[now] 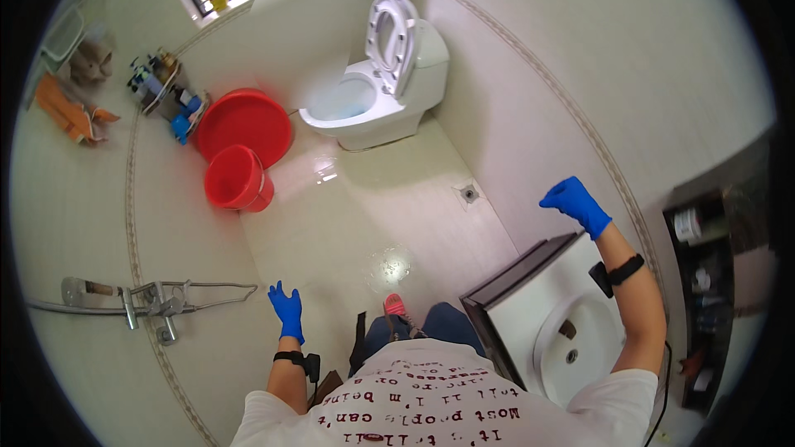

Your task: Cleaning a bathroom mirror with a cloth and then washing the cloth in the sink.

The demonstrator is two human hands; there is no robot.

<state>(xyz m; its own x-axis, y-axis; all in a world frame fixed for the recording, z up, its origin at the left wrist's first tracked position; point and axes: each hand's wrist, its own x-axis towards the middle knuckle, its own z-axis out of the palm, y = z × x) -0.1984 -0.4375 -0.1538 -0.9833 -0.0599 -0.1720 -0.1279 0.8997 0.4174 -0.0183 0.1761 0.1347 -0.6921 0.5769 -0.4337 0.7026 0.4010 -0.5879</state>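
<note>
My left hand (287, 310), in a blue rubber glove, is held out over the tiled floor with its fingers apart and nothing in it. It is nearest to the metal shower mixer (164, 301) on the left wall. My right hand (574, 202), gloved the same way, is raised near the right wall, beyond the white washbasin (543, 347). Its fingers are bent together; whether they pinch something small cannot be seen. Ahead stands a white toilet (391, 115) with its seat and lid raised. A brown object (567, 329) lies in the basin.
A red plastic bucket (233, 180) and a large red basin (248, 127) stand by the left wall, below a rack of bottles (163, 90). A floor drain (469, 193) lies near the right wall. The vanity's dark edge (475, 310) juts out beside my legs. Floor tiles look wet.
</note>
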